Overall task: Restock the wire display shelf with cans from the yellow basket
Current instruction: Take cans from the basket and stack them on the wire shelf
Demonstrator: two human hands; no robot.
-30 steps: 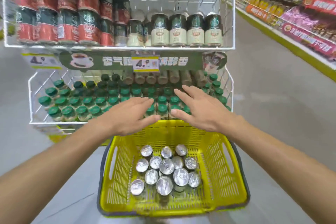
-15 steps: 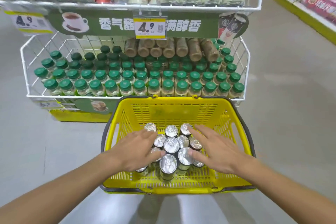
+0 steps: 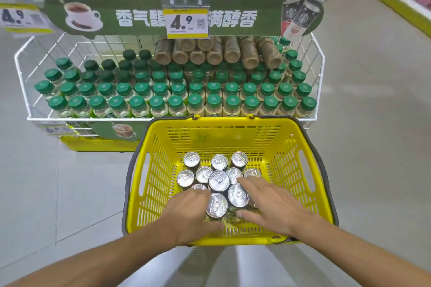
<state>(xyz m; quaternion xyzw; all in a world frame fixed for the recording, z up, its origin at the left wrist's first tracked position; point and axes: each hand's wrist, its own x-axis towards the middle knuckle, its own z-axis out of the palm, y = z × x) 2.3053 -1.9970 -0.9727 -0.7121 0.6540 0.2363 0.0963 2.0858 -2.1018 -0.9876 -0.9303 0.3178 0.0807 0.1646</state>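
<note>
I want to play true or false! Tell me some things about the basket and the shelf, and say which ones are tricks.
1. The left hand and the right hand are both down in the yellow basket. True.
2. The cans in the basket lie on their sides. False: they stand upright, silver tops up.
3. The bottles on the lower wire shelf have red caps. False: the caps are green.
4. The yellow price tag reads 4.9. True.
5. One hand is holding a can up at the shelf. False: both hands are among the cans in the basket.
</note>
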